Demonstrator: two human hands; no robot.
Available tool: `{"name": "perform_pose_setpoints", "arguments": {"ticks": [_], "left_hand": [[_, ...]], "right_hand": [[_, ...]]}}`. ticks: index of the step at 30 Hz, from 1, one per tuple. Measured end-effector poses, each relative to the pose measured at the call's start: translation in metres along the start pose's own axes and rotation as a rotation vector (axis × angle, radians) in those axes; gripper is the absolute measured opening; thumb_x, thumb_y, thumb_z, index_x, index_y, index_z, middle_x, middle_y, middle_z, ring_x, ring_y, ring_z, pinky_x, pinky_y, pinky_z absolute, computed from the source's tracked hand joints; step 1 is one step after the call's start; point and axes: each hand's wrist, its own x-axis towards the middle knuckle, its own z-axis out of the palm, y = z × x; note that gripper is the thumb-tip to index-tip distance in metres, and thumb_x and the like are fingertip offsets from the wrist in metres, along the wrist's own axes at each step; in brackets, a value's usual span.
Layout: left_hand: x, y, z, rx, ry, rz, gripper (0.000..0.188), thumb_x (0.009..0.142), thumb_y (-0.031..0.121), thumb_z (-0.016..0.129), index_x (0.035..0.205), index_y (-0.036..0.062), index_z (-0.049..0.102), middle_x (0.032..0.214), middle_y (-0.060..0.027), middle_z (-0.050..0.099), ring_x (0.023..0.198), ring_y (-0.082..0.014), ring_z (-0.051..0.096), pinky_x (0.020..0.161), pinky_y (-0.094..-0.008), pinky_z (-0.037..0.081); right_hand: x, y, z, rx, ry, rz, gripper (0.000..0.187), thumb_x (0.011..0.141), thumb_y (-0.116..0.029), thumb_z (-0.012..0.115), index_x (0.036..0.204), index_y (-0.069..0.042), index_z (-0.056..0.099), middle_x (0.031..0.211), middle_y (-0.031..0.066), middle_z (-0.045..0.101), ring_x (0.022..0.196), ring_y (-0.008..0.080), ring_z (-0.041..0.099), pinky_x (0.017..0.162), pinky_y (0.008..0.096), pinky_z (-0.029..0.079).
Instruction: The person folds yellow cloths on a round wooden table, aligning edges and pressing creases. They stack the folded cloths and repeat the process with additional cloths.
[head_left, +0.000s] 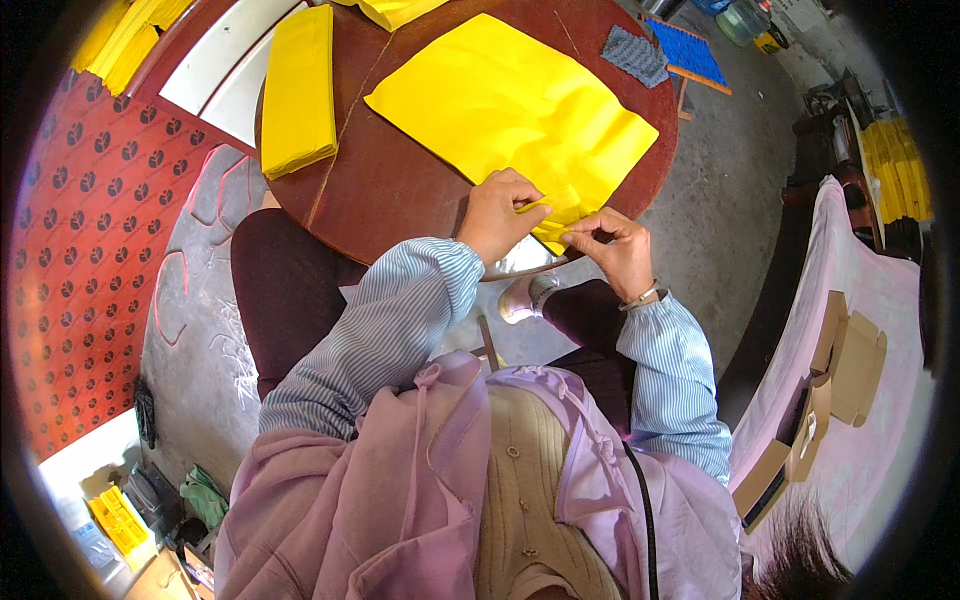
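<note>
A large yellow fabric sheet (pixel 515 95), possibly a flat bag, lies across the round dark-red table (pixel 385 190). Its near corner reaches the table's front edge, between my two hands. My left hand (pixel 500 215) pinches the material there, fingers curled and thumb pressed in. Just to the right, my right hand (pixel 615 250) grips the corner's edge between thumb and fingertips. The cloth is bunched and creased where both hands hold it. At the table's left side rests a neat folded stack of yellow fabric (pixel 300 90).
A grey knitted cloth (pixel 634 56) lies at the table's far right, near a blue-topped stool (pixel 690 52). Opened cardboard boxes (pixel 830 385) sit on a pink-covered surface (pixel 800 400) to my right. More yellow bundles (pixel 895 170) are beyond it. Pink straps (pixel 172 290) lie on the floor at left.
</note>
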Motion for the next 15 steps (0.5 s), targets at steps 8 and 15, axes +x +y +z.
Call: {"name": "perform_pose_setpoints", "arguments": {"ticks": [8, 15], "left_hand": [[-0.0003, -0.0030, -0.0027, -0.009, -0.022, 0.040, 0.020, 0.089, 0.012, 0.084, 0.102, -0.0017, 0.078, 0.107, -0.0135, 0.074, 0.095, -0.0255, 0.073, 0.088, -0.0330, 0.058], [-0.0015, -0.0037, -0.0103, 0.013, -0.094, 0.114, 0.022, 0.084, 0.009, 0.084, 0.104, 0.0019, 0.080, 0.111, -0.0119, 0.072, 0.103, -0.0257, 0.071, 0.092, -0.0345, 0.058]], "right_hand": [[0.0016, 0.0058, 0.0037, 0.075, -0.001, 0.074, 0.014, 0.085, -0.008, 0.089, 0.092, 0.000, 0.081, 0.084, 0.0035, 0.075, 0.073, 0.0089, 0.067, 0.068, 0.0260, 0.055], [0.0050, 0.0070, 0.0032, 0.026, 0.023, 0.055, 0.017, 0.084, -0.010, 0.091, 0.092, 0.000, 0.080, 0.084, 0.0034, 0.075, 0.073, 0.0085, 0.066, 0.066, 0.0257, 0.055]]}}
